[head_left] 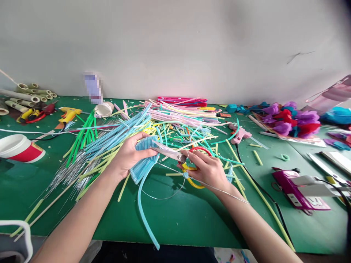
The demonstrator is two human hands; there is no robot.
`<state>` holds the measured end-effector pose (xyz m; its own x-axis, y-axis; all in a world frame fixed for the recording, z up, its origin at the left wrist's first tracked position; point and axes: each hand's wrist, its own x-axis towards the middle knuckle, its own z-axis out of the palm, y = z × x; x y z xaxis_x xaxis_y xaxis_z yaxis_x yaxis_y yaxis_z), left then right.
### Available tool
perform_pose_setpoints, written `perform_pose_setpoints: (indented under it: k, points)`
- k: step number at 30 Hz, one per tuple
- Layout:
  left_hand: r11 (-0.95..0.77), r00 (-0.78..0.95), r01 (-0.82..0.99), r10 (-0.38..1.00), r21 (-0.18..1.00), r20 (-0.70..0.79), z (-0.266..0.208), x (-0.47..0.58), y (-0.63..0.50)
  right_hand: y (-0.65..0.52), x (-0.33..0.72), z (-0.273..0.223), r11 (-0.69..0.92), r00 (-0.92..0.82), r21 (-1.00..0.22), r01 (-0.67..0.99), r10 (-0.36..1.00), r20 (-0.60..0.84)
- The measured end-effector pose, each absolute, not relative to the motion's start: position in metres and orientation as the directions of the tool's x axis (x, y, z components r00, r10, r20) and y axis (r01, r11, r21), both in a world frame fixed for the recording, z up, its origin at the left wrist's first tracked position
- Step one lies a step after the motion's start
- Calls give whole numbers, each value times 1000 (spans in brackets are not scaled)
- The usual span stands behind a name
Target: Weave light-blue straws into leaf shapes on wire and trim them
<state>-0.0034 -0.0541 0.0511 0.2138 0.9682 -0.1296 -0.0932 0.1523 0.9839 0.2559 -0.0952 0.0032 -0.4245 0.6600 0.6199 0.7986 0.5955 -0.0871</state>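
Note:
My left hand [133,151] is closed on a flat panel of blue pipe cleaners [143,166] laid side by side. One blue stem [145,223] hangs from the panel, curving down toward the table's front. In my right hand [207,166] is a pair of scissors [175,154] with red and yellow handles. The scissor blades reach left to the panel's upper right edge, near my left thumb. A thin wire [175,193] with a small blue tuft [185,175] loops below the scissors and runs over my right wrist.
Bundles of blue pipe cleaners [120,131] and pink ones [186,118] pile up behind my hands. A yellow glue gun [69,115] and paper cup [23,148] are left. A pink glue gun [239,134], purple power strip [297,190] and fuzzy flowers [290,120] lie right.

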Motion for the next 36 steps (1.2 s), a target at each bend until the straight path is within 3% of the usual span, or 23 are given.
perform_pose_setpoints:
  k: [32,36]
  points:
    - [159,177,-126,975,979,-136,49,-5,-51,-93,261,4,589,-445,-7,808,618,648]
    - [184,171,-166,973,969,-156,51,-6,-49,-88,267,4,575,-420,-59,816,660,623]
